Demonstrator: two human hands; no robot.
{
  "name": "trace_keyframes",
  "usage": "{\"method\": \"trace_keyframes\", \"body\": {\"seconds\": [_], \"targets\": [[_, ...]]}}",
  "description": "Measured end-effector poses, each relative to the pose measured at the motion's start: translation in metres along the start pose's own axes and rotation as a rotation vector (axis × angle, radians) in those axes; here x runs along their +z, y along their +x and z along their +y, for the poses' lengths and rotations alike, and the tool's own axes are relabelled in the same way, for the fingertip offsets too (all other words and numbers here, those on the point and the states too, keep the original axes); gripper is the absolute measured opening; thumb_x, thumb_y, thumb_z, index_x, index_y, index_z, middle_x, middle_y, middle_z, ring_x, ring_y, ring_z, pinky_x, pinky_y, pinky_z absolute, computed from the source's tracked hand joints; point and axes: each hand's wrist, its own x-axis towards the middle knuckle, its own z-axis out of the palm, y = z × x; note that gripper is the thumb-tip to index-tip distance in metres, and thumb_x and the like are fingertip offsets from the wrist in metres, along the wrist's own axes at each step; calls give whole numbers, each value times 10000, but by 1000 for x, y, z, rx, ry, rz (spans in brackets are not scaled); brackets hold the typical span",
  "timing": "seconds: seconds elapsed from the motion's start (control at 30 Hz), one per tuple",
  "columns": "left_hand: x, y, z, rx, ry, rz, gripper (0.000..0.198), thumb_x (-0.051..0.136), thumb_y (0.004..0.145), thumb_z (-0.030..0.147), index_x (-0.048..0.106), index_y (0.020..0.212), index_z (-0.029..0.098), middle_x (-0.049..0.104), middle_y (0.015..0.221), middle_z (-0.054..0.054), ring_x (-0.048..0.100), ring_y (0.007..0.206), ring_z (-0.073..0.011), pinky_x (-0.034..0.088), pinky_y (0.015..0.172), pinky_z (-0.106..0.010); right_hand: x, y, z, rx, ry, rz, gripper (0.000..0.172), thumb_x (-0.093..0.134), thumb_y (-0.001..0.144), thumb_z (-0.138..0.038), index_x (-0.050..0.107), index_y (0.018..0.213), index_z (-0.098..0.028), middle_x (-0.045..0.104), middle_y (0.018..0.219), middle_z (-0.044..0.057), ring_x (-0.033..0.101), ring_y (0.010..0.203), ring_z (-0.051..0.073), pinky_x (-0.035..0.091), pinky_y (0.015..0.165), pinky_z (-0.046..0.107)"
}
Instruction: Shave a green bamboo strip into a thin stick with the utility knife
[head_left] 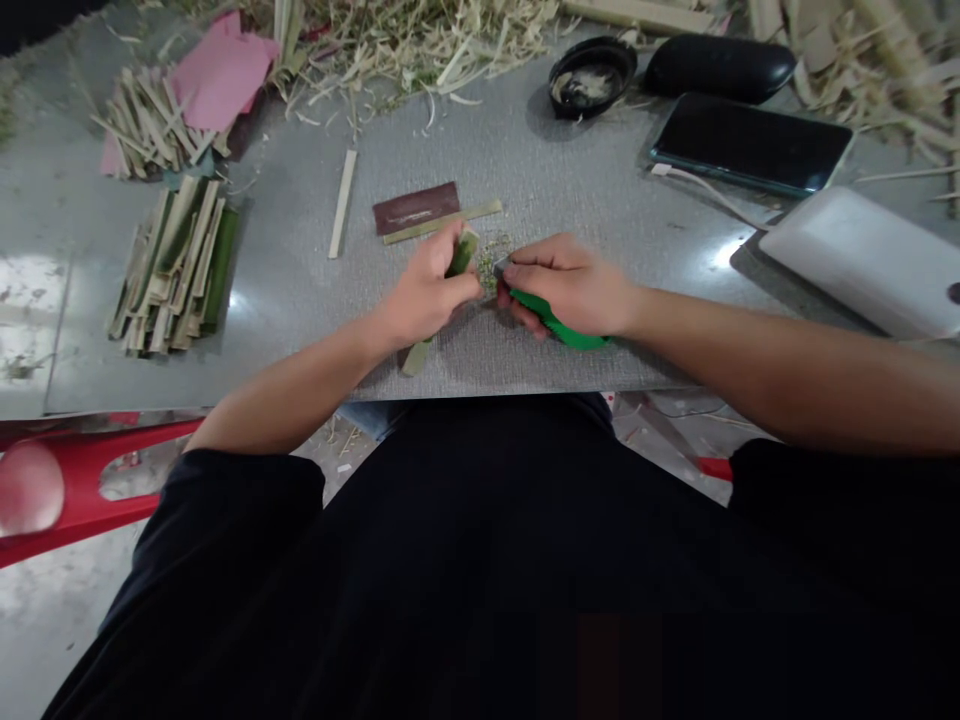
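My left hand (429, 285) is closed around a green bamboo strip (417, 357), whose two ends stick out above and below the fist. In my right hand (574, 285) is a green-handled knife (559, 325); a short bit of its grey blade shows at the fingertips, pointing toward the strip but apart from it. Small green shavings (491, 262) lie on the table between the hands. Just beyond my left hand are a brown rectangular piece of what looks like sandpaper (416, 207) and a thin strip (480, 210) along its near edge.
A pale strip (343, 205) lies left of the sandpaper. Farther left sit a stack of bamboo strips (176, 270) and another bundle with pink paper (223, 72). Shavings pile at the back. A black bowl (592, 78), black case (720, 68), phone (750, 143) and white power bank (862, 255) stand right.
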Motion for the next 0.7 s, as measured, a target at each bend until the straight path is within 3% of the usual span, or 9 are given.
{"method": "trace_keyframes", "body": {"seconds": [0.07, 0.17, 0.33, 0.47, 0.6, 0.7], "targets": [[3, -3, 6, -57, -69, -100, 482, 914, 1033, 208, 442, 1052, 307, 533, 742, 98, 425, 551, -98, 348, 585, -337, -3, 0, 3, -8, 54, -84, 576, 787, 1334, -570, 736, 875, -225, 641, 583, -10, 587, 459, 159, 508, 478, 271], [6, -6, 8, -81, -89, -151, 578, 1022, 979, 345, 454, 1077, 309, 613, 777, 97, 455, 528, -89, 366, 563, -301, -5, -2, 3, 3, 101, -160, 600, 888, 1253, -672, 734, 881, -227, 649, 610, -2, 600, 471, 166, 523, 461, 284], [5, -1, -8, -3, -10, -166, 817, 1103, 959, 803, 455, 1067, 317, 554, 756, 95, 532, 598, -135, 441, 603, -323, -5, -4, 0, 69, 189, -236, 525, 924, 1210, -607, 752, 897, -221, 618, 616, -6, 595, 472, 174, 552, 457, 296], [4, 5, -21, 101, 100, -113, 941, 966, 869, 1105, 474, 1016, 317, 493, 760, 61, 623, 722, -216, 525, 682, -389, -3, -4, -1, 139, 218, -254, 504, 885, 1229, -545, 716, 871, -233, 567, 608, -13, 576, 466, 176, 542, 450, 291], [9, 5, -21, 175, 173, -54, 962, 810, 881, 1209, 471, 996, 317, 530, 818, 20, 645, 792, -244, 515, 701, -398, -1, -5, 1, 179, 242, -194, 479, 745, 1295, -413, 644, 857, -246, 534, 608, -2, 565, 450, 182, 517, 444, 293], [10, 3, -19, 201, 227, -27, 943, 768, 923, 1207, 488, 988, 309, 537, 836, 11, 648, 803, -240, 527, 719, -393, -2, -8, -1, 202, 224, -214, 456, 736, 1308, -422, 666, 895, -243, 521, 626, -6, 556, 464, 187, 520, 453, 301]]}}
